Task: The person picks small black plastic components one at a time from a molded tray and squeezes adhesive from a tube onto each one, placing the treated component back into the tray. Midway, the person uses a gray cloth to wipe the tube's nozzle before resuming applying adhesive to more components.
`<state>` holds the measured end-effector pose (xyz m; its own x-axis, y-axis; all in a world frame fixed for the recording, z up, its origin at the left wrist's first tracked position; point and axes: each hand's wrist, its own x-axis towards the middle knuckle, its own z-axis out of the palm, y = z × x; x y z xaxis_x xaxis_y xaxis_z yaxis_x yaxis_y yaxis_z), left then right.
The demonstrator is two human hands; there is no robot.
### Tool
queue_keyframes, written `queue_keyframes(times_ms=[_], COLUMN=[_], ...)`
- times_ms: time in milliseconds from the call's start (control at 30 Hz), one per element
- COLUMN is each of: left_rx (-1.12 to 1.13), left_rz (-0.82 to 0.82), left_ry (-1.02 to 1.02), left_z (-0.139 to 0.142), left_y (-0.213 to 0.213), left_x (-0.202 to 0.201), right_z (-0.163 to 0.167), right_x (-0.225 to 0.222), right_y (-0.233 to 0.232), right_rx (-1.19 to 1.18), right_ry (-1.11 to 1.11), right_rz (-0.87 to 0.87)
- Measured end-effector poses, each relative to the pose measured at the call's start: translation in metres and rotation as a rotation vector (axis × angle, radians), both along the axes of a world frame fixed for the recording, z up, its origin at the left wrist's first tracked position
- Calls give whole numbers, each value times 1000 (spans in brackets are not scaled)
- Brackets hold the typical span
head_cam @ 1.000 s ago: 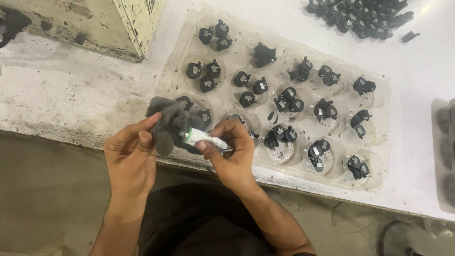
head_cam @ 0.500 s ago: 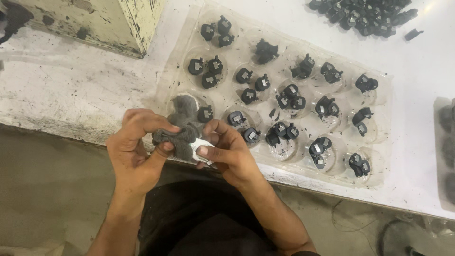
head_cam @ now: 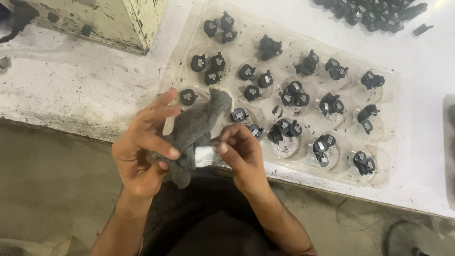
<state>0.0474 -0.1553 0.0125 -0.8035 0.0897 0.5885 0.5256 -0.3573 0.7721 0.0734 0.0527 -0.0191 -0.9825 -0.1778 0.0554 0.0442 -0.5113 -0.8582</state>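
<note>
My left hand (head_cam: 142,149) holds a crumpled grey cloth (head_cam: 194,130) between thumb and fingers, just in front of the table edge. My right hand (head_cam: 239,154) pinches a small white part (head_cam: 204,155) that sticks out of the cloth's lower end. Both hands hover over the near corner of a clear plastic tray (head_cam: 379,163) whose round pockets hold small black parts (head_cam: 294,92), a few in each.
The tray lies on a stained white table (head_cam: 71,90). A cream-coloured box (head_cam: 109,21) stands at the back left. A heap of loose black parts (head_cam: 374,12) lies at the back right. A second tray's edge (head_cam: 449,151) shows at the far right.
The cloth was bunched tightly between both hands; now my left fingers have spread and the cloth hangs longer, with the white part drawn out toward my right hand.
</note>
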Motion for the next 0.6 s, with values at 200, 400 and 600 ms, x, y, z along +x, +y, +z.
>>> queue_keyframes(times_ms=[200,400,600], left_rx=[430,390,113], left_rz=[-269,-317,-168], left_ry=[-137,-129,-49], left_z=[2,2,3], left_y=[5,7,0], left_x=[5,14,18], right_z=[3,4,9], right_x=[10,19,24], right_y=[9,10,12], right_rx=[125,140,226], right_ry=[194,153,171], right_rz=[-276,-276,-275])
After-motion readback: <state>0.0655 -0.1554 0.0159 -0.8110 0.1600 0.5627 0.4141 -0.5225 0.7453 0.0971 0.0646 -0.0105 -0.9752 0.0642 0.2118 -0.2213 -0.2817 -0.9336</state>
